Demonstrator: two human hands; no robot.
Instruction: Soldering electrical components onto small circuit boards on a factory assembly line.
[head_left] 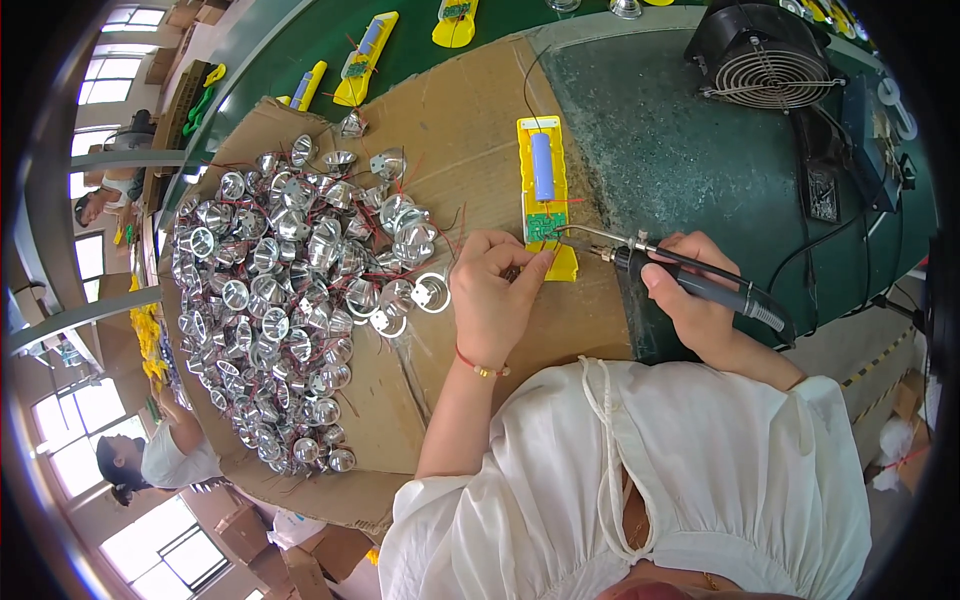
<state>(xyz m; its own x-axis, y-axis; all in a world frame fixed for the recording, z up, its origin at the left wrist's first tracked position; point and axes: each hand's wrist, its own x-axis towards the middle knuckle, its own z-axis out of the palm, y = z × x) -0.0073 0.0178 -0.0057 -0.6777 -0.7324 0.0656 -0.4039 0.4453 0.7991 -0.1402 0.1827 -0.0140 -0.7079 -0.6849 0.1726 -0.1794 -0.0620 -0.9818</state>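
Left hand (pixel 490 300) pinches something indistinct; beyond it, a yellow casing (pixel 563 266) holds a battery (pixel 543 166); right hand (pixel 695 310) grips soldering iron (pixel 735 297).

The loose blouse (pixel 730 450) is white, the beaded bracelet (pixel 484 370) red.

One soldering iron (pixel 722 292), one fan (pixel 768 75), three blue cells (pixel 542 165), dozens of silvery reflectors (pixel 322 243)

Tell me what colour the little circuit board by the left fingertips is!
The circuit board is green, best seen in the head view.
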